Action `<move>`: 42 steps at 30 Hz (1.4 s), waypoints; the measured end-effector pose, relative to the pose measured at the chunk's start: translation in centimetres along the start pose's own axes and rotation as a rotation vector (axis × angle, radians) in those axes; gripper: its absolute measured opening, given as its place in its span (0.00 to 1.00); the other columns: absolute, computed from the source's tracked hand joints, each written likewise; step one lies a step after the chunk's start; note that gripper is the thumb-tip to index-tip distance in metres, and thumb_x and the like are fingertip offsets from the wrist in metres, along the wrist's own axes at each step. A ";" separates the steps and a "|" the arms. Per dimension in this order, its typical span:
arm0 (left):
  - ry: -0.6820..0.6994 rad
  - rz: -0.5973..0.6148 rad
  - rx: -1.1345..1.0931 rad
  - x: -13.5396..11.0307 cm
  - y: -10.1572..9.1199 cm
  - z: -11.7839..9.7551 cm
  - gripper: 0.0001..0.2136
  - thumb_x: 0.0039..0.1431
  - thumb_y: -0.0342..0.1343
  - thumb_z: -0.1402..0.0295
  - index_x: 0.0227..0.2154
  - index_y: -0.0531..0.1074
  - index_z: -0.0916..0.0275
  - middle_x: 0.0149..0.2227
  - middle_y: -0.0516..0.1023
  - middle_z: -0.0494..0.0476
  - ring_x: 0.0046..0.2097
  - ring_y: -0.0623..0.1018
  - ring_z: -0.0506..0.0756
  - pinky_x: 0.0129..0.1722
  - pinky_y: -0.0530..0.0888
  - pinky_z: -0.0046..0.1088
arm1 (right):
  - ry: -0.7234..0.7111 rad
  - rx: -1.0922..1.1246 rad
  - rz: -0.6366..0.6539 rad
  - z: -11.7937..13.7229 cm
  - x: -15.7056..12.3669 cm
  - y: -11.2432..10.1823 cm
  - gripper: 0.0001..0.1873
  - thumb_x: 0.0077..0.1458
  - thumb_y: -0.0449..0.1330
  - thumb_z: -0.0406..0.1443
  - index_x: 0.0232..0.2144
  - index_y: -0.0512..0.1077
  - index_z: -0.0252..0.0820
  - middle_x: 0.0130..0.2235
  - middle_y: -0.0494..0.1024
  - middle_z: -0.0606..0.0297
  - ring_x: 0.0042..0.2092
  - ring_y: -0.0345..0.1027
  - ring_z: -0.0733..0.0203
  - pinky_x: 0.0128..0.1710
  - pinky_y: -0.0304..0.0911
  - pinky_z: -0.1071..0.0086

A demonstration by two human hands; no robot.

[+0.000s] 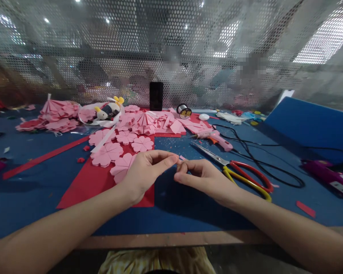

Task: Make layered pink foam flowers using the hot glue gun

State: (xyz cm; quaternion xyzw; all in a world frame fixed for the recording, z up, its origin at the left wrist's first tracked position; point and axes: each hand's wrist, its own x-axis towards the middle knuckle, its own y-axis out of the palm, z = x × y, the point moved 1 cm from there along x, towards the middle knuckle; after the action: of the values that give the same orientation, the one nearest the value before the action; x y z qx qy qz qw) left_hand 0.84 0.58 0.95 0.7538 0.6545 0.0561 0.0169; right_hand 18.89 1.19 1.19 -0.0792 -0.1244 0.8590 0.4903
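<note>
My left hand (148, 167) and my right hand (198, 176) meet at the fingertips above the blue tabletop. Both are closed in a pinch around something small, mostly hidden by the fingers; a pale pink bit shows between them. Behind my left hand lie pink paper flowers (107, 153), spread over red paper (85, 186). Beyond my right hand are scissors (217, 155) with one red and one yellow handle, their blades pointing away to the left. A pink glue gun (214, 137) rests just past them.
Folded pink paper pieces (60, 114) are heaped at the back left. A wire spool (184, 111), a white egg-shaped piece (204, 117) and a black phone (156, 96) stand near the perforated screen. A black cord (274, 182) loops at right, near a purple tool (328, 177) and a blue panel (314, 125).
</note>
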 end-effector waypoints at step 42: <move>-0.250 0.488 0.153 0.0 -1.0 -1.0 0.09 0.53 0.65 0.60 0.28 0.81 0.61 0.32 0.83 0.54 0.28 0.68 0.47 0.29 0.63 0.24 | -0.607 -0.361 0.091 0.3 0.8 -2.1 0.04 0.63 0.56 0.32 0.38 0.72 0.41 0.37 0.75 0.62 0.39 0.69 0.64 0.42 0.65 0.67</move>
State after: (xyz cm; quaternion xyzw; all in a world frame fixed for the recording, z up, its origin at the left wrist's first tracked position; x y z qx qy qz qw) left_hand -0.29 0.71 1.89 0.8891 0.4490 -0.0845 0.0266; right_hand 20.11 2.84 2.02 0.0888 -0.4105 0.8285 0.3705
